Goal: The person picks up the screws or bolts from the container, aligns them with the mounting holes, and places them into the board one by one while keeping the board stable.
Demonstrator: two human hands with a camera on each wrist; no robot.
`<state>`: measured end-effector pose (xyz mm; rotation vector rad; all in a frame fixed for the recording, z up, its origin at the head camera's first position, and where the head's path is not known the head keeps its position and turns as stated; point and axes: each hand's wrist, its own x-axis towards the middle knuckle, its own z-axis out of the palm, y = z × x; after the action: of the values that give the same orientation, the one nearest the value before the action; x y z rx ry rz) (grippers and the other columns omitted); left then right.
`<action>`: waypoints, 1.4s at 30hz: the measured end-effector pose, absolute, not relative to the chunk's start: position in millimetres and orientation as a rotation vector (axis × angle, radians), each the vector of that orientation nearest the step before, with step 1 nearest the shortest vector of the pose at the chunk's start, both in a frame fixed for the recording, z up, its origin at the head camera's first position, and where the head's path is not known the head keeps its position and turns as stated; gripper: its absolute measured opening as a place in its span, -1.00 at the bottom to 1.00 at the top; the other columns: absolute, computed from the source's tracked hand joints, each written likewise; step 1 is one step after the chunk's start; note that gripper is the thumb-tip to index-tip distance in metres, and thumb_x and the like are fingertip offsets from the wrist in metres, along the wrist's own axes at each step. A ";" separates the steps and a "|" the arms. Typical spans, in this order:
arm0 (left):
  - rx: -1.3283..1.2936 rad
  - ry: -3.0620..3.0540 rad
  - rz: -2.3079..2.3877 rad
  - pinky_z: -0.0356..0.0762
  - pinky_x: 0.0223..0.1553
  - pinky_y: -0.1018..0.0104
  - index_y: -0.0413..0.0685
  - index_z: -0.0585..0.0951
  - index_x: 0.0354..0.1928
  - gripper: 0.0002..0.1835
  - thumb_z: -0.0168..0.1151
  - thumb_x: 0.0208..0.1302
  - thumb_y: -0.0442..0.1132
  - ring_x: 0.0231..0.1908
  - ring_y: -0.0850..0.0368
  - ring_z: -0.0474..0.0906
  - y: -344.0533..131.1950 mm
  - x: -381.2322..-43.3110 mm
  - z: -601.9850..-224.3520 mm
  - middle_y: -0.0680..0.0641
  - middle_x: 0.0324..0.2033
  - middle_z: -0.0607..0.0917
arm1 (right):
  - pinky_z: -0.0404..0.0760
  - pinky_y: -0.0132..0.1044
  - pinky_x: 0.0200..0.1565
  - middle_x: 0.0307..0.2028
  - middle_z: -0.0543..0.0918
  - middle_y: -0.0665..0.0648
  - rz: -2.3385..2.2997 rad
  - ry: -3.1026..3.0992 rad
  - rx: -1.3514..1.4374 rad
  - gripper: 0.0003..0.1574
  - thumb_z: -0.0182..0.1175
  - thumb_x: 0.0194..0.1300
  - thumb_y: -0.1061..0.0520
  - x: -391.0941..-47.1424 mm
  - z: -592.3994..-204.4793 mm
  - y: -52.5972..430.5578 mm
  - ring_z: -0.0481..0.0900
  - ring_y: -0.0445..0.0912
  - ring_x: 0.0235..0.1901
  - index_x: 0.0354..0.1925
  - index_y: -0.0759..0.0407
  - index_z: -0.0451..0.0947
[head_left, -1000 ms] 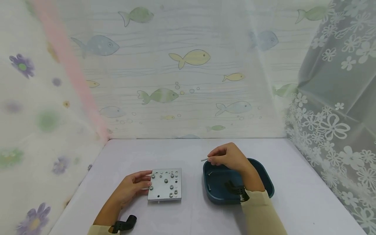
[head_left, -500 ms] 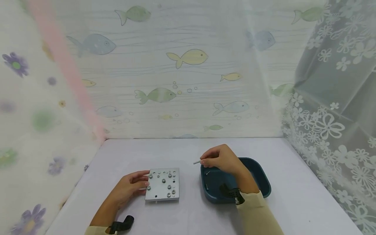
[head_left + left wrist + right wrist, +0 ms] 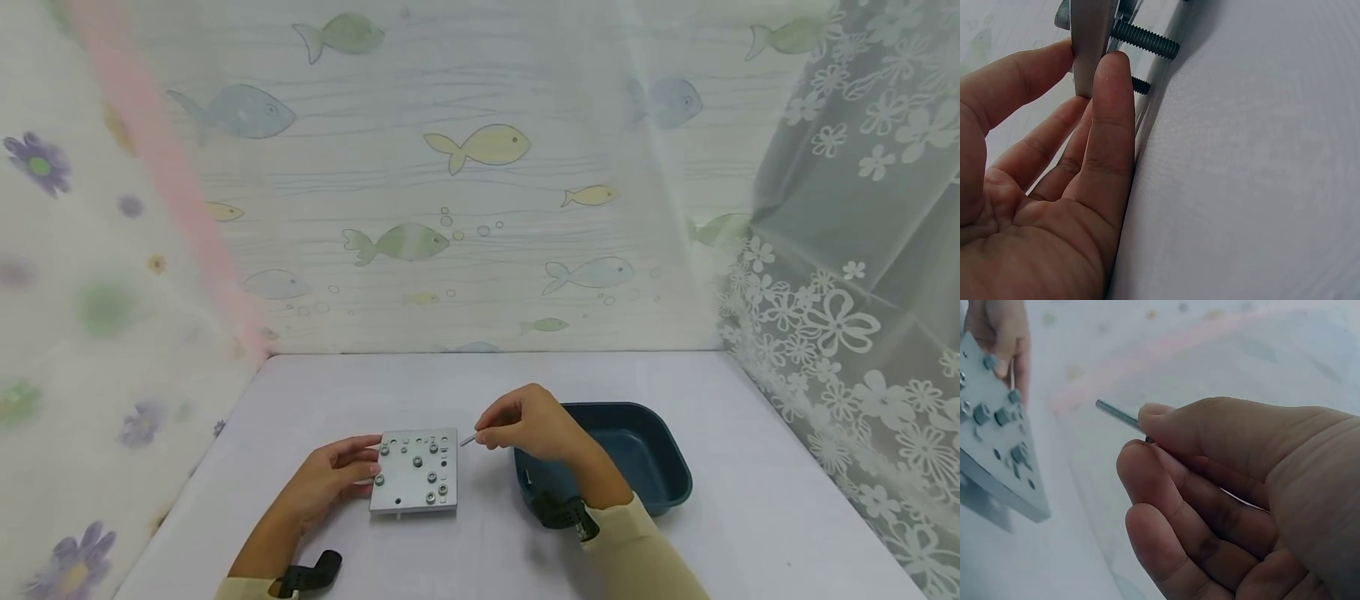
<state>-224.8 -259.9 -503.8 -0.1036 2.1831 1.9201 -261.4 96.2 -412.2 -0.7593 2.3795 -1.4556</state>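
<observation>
Your left hand (image 3: 326, 479) grips the plate (image 3: 407, 483) by its left edge, your right hand (image 3: 534, 427) pinches a screw (image 3: 1119, 416) just off the plate's right edge, so best steady the plate and turn the screw upright, threaded end down, fingers clear of the threads.
</observation>
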 end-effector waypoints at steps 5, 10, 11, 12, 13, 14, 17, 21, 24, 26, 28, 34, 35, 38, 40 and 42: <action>-0.108 2.188 1.912 0.78 -0.04 0.17 -0.08 0.50 0.42 -0.31 0.50 0.25 -0.24 0.03 0.00 0.68 -259.6 -223.9 -503.6 -0.23 0.20 0.61 | 0.70 -0.22 -0.28 -0.39 0.81 -0.06 -1.419 2.393 -0.786 -0.88 0.48 0.27 -0.01 -254.2 -415.6 82.1 0.77 0.11 -0.27 -0.24 -0.04 0.83; -0.099 2.203 1.896 0.78 -0.04 0.18 -0.06 0.50 0.43 -0.31 0.49 0.26 -0.22 0.05 0.00 0.67 -259.1 -223.7 -502.2 -0.22 0.21 0.62 | 0.70 -0.22 -0.27 -0.35 0.81 -0.14 -1.397 2.384 -0.779 -0.86 0.48 0.28 -0.01 -246.5 -415.5 70.0 0.76 -0.13 -0.30 -0.22 -0.02 0.83; -0.100 2.202 1.895 0.78 -0.03 0.18 -0.06 0.50 0.42 -0.31 0.49 0.26 -0.22 0.05 0.00 0.67 -259.0 -223.8 -502.1 -0.22 0.21 0.62 | 0.70 -0.23 -0.28 -0.35 0.81 -0.15 -1.392 2.384 -0.787 -0.86 0.48 0.28 0.00 -245.5 -416.0 67.8 0.75 -0.15 -0.30 -0.22 -0.01 0.83; -0.099 2.201 1.896 0.78 -0.03 0.18 -0.06 0.50 0.42 -0.31 0.49 0.26 -0.22 0.05 0.00 0.67 -259.0 -223.7 -502.2 -0.23 0.21 0.62 | 0.70 -0.24 -0.28 -0.34 0.81 -0.15 -1.391 2.383 -0.796 -0.86 0.48 0.28 0.00 -244.5 -416.7 65.8 0.75 -0.16 -0.30 -0.22 -0.01 0.83; -0.102 2.201 1.895 0.78 -0.03 0.18 -0.05 0.51 0.42 -0.32 0.49 0.26 -0.22 0.05 0.00 0.67 -259.1 -223.8 -502.0 -0.22 0.21 0.62 | 0.70 -0.26 -0.29 -0.33 0.81 -0.17 -1.381 2.392 -0.807 -0.87 0.48 0.28 0.00 -243.8 -417.7 63.7 0.74 -0.17 -0.30 -0.22 -0.02 0.83; -0.103 2.199 1.896 0.78 -0.03 0.18 -0.05 0.51 0.42 -0.32 0.49 0.26 -0.22 0.06 0.00 0.67 -259.2 -223.8 -502.2 -0.22 0.21 0.61 | 0.70 -0.28 -0.31 -0.32 0.81 -0.18 -1.374 2.402 -0.823 -0.88 0.48 0.27 0.00 -243.2 -418.8 61.7 0.74 -0.18 -0.31 -0.22 -0.03 0.83; -0.098 2.196 1.898 0.78 -0.03 0.18 -0.05 0.50 0.42 -0.31 0.50 0.25 -0.21 0.06 0.00 0.67 -259.5 -224.0 -503.1 -0.22 0.21 0.61 | 0.69 -0.34 -0.32 -0.31 0.80 -0.22 -1.356 2.436 -0.844 -0.91 0.50 0.25 0.02 -242.2 -423.3 55.7 0.72 -0.22 -0.32 -0.25 -0.07 0.83; -0.096 2.193 1.902 0.78 -0.05 0.17 -0.07 0.49 0.43 -0.30 0.50 0.25 -0.20 0.05 0.01 0.67 -259.7 -224.3 -504.5 -0.22 0.22 0.60 | 0.68 -0.39 -0.31 -0.32 0.78 -0.26 -1.321 2.473 -0.841 -0.95 0.51 0.24 0.01 -240.6 -428.2 48.3 0.70 -0.28 -0.33 -0.28 -0.14 0.82; -0.098 2.192 1.906 0.79 -0.06 0.16 -0.08 0.49 0.43 -0.29 0.50 0.25 -0.20 0.04 0.01 0.67 -260.0 -224.2 -505.3 -0.22 0.21 0.61 | 0.67 -0.40 -0.30 -0.31 0.77 -0.28 -1.300 2.487 -0.839 -0.95 0.51 0.24 0.01 -239.0 -430.1 43.1 0.68 -0.31 -0.33 -0.28 -0.14 0.83; -0.098 2.193 1.906 0.79 -0.06 0.16 -0.08 0.49 0.43 -0.30 0.50 0.26 -0.20 0.04 0.01 0.67 -260.2 -224.2 -505.3 -0.22 0.21 0.61 | 0.65 -0.41 -0.30 -0.32 0.77 -0.29 -1.290 2.494 -0.838 -0.94 0.51 0.25 0.01 -237.7 -430.8 39.8 0.67 -0.32 -0.33 -0.27 -0.13 0.83; -0.096 2.198 1.900 0.79 -0.06 0.17 -0.07 0.49 0.43 -0.29 0.50 0.26 -0.19 0.04 0.01 0.67 -260.3 -224.3 -505.0 -0.22 0.21 0.61 | 0.64 -0.42 -0.30 -0.33 0.76 -0.30 -1.289 2.498 -0.837 -0.92 0.51 0.25 0.01 -236.7 -432.0 36.5 0.65 -0.33 -0.33 -0.26 -0.10 0.83; -0.107 2.184 1.902 0.79 -0.05 0.17 -0.06 0.50 0.43 -0.29 0.51 0.24 -0.19 0.05 0.00 0.67 -259.5 -223.8 -501.3 -0.23 0.22 0.62 | 0.62 -0.45 -0.29 -0.38 0.76 -0.31 -1.292 2.506 -0.831 -0.91 0.52 0.23 0.02 -233.3 -437.5 26.9 0.65 -0.36 -0.36 -0.26 -0.09 0.83; -0.109 2.181 1.902 0.78 -0.05 0.17 -0.07 0.49 0.43 -0.29 0.51 0.24 -0.19 0.05 0.00 0.67 -259.2 -223.6 -500.7 -0.23 0.22 0.62 | 0.63 -0.45 -0.29 -0.39 0.76 -0.31 -1.294 2.506 -0.827 -0.91 0.52 0.23 0.02 -232.8 -438.6 25.3 0.65 -0.36 -0.36 -0.26 -0.08 0.83; -0.118 2.172 1.907 0.78 -0.04 0.17 -0.07 0.50 0.42 -0.29 0.51 0.23 -0.21 0.05 0.01 0.67 -258.6 -223.2 -499.1 -0.23 0.20 0.63 | 0.64 -0.46 -0.31 -0.39 0.75 -0.30 -1.293 2.503 -0.806 -0.92 0.52 0.23 0.03 -230.8 -441.1 20.7 0.64 -0.35 -0.38 -0.26 -0.07 0.83; -0.120 2.169 1.907 0.78 -0.04 0.18 -0.07 0.50 0.42 -0.30 0.51 0.24 -0.21 0.05 0.01 0.67 -258.2 -223.0 -498.2 -0.22 0.20 0.63 | 0.63 -0.46 -0.31 -0.40 0.75 -0.30 -1.286 2.505 -0.795 -0.91 0.51 0.24 0.03 -229.4 -441.9 17.8 0.63 -0.35 -0.39 -0.25 -0.06 0.83; -0.122 2.166 1.908 0.78 -0.04 0.18 -0.06 0.50 0.42 -0.30 0.51 0.24 -0.21 0.05 0.01 0.67 -258.2 -222.7 -497.0 -0.22 0.19 0.63 | 0.63 -0.47 -0.32 -0.40 0.74 -0.30 -1.278 2.507 -0.795 -0.90 0.51 0.25 0.04 -227.6 -442.1 15.5 0.62 -0.35 -0.39 -0.24 -0.04 0.83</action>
<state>-222.7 -258.2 -497.0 -0.1219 2.1655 1.9084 -227.6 15.5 -442.1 -0.7948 2.5073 -1.2783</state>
